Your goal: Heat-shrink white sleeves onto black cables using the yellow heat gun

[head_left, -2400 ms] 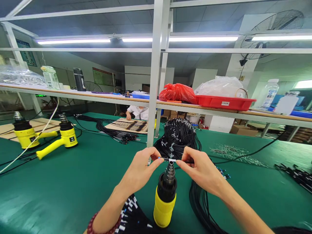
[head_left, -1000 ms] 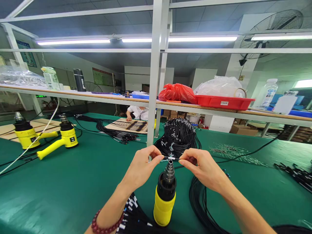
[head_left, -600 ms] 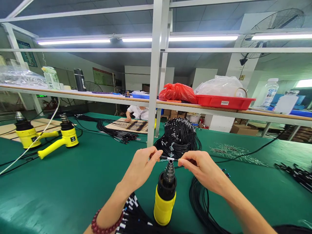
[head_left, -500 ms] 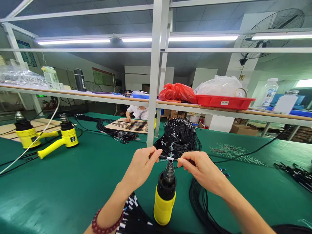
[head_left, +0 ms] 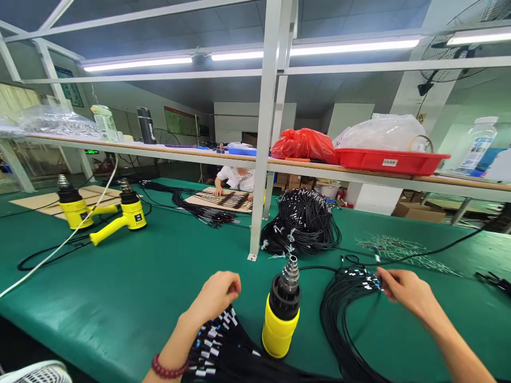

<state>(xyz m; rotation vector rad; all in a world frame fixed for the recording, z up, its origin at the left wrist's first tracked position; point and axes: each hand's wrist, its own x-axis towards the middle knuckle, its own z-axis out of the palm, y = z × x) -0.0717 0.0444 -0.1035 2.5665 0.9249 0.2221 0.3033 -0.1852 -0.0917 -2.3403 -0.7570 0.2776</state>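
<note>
A yellow and black heat gun stands upright on the green table, nozzle up, between my hands. My left hand hovers low to its left with fingers curled closed, just above a bundle of black cables with white labels. What it holds, if anything, is hidden. My right hand is out to the right, its fingertips pinched at the labelled ends of a looped black cable bundle.
A white frame post stands behind the gun, with a big coil of black cables beside it. Two more yellow heat guns sit far left. Overhead shelf carries a red tray. Another person works across the table.
Both hands left the spot above the nozzle where they held a cable: the left dropped to the labelled bundle, the right swung out to the cable ends. The view shifted left.
</note>
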